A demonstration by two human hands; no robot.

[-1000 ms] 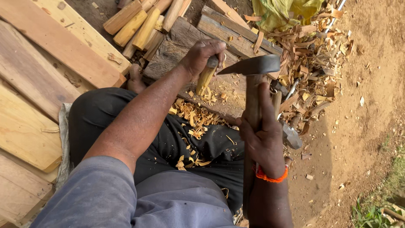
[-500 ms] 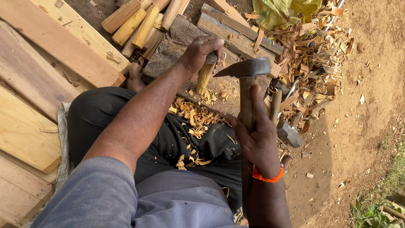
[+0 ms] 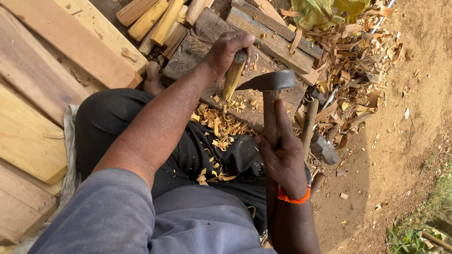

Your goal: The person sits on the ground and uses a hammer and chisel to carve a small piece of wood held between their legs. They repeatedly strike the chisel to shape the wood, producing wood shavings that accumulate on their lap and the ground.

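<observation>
While the left hand (image 3: 229,51) grips the top of a short pale wooden peg (image 3: 232,79) standing upright on a weathered grey chopping block (image 3: 197,42), the right hand (image 3: 282,157) is closed around a wooden-handled steel hatchet (image 3: 269,83), its blade touching the peg's side. Pale wood shavings (image 3: 221,126) lie between the hands.

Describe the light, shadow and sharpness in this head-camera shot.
Head view: warm sun on the planks and soil; the person's shadow darkens the ground at lower right; left hand, stick and hatchet sharp; edges slightly bowed.
</observation>
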